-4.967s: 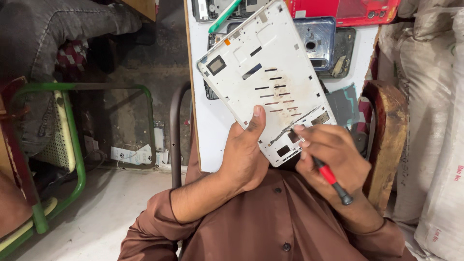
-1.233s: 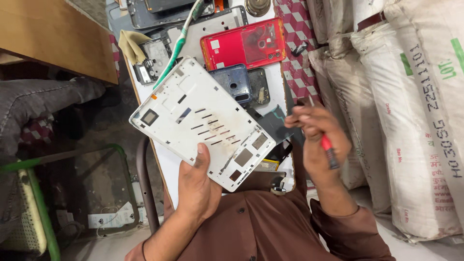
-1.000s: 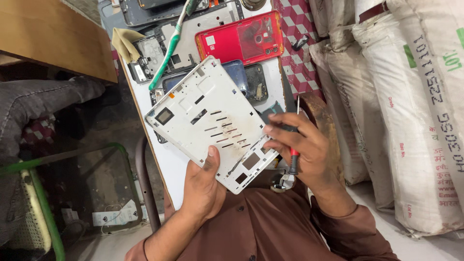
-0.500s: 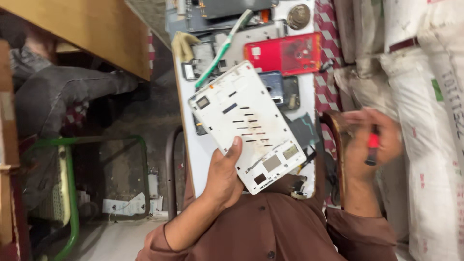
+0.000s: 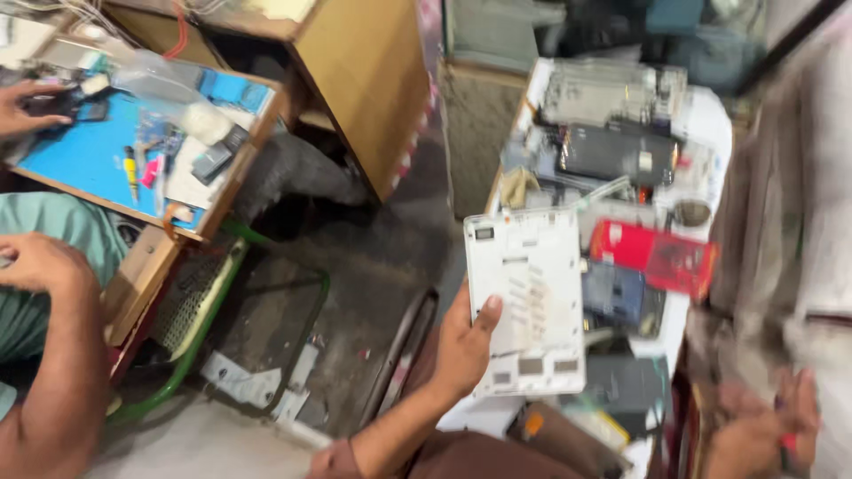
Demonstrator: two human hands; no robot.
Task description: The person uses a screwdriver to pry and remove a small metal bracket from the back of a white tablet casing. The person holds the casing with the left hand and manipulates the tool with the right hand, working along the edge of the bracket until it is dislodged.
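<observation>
Left hand (image 5: 461, 341) grips white rectangular panel (image 5: 525, 302) by near left edge, thumb pressed on face; panel held upright over near end of white table (image 5: 710, 133). Right hand (image 5: 754, 435) low at near right, blurred, closed around red-handled tool (image 5: 784, 436). Right of panel: red flat cover (image 5: 655, 257), dark blue cover (image 5: 612, 293) just nearer. Farther along table: black slab (image 5: 617, 153). Far left: another person's hands (image 5: 35, 262) beside blue-topped wooden bench (image 5: 98, 155).
</observation>
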